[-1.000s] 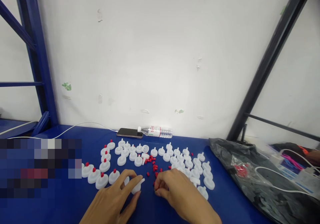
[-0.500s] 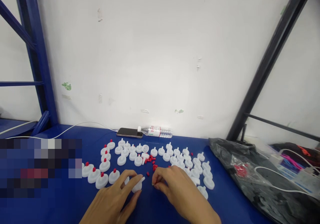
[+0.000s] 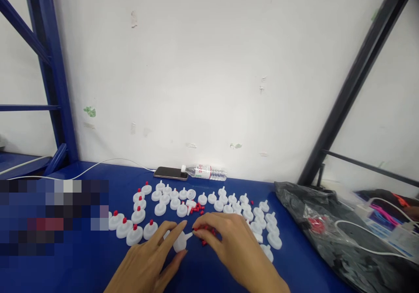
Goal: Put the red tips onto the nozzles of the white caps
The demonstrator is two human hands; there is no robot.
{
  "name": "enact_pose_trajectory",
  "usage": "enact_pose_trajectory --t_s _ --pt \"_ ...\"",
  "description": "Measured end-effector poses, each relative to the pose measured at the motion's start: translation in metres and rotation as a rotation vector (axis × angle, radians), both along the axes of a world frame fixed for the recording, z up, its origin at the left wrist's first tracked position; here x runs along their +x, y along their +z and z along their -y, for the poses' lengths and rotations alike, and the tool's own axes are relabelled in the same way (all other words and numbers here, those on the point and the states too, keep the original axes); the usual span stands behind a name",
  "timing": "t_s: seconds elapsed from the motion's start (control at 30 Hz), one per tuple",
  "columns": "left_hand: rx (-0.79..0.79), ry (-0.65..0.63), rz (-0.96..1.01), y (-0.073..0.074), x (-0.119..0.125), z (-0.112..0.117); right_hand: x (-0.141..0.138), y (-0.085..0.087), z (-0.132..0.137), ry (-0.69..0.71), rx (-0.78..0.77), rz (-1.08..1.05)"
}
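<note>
My left hand [image 3: 152,251] grips a white spouted lid [image 3: 180,243] by its round base, thumb and fingers on either side. Its narrow spout tilts up and to the right. At the tip of that spout is my right hand [image 3: 221,238], thumb and index finger pinched on a small red cap [image 3: 195,229], mostly hidden by the fingers. Loose red caps [image 3: 198,208] lie just beyond this hand, and a few show beneath it. White lids with bare spouts [image 3: 255,226] stand on the right and at the back. Lids wearing red caps [image 3: 133,236] stand on the left.
On the blue table [image 3: 81,267], a phone [image 3: 170,173] with a white cable and a clear bottle [image 3: 206,172] lie by the wall. Black plastic sheeting [image 3: 327,236] covers the right side, a bag of red pieces [image 3: 317,224] on it. Pixelated blocks hide the left edge.
My right hand has moved slightly left and up, bringing its pinched fingers to the spout tip. The lid in my left hand now leans further right.
</note>
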State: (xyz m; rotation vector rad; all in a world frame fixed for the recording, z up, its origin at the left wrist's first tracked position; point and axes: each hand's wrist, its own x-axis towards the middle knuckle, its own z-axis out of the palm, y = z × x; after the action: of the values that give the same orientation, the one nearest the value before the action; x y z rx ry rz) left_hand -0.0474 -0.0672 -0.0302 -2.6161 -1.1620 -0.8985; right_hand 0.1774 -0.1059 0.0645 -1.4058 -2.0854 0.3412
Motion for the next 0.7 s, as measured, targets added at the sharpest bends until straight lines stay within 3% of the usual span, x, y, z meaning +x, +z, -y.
enact_pose_trajectory --t_s 0.5,0.7 --pt "0.001 -0.120 -0.058 0.0096 0.0059 0.0042 -0.0005 -0.0017 0.0006 0.004 0.031 0.048" --pt "-0.013 -0.075 0.046 0.0048 0.0080 0.0096 0.0004 -0.0045 -0.0010 -0.053 -0.006 0.061"
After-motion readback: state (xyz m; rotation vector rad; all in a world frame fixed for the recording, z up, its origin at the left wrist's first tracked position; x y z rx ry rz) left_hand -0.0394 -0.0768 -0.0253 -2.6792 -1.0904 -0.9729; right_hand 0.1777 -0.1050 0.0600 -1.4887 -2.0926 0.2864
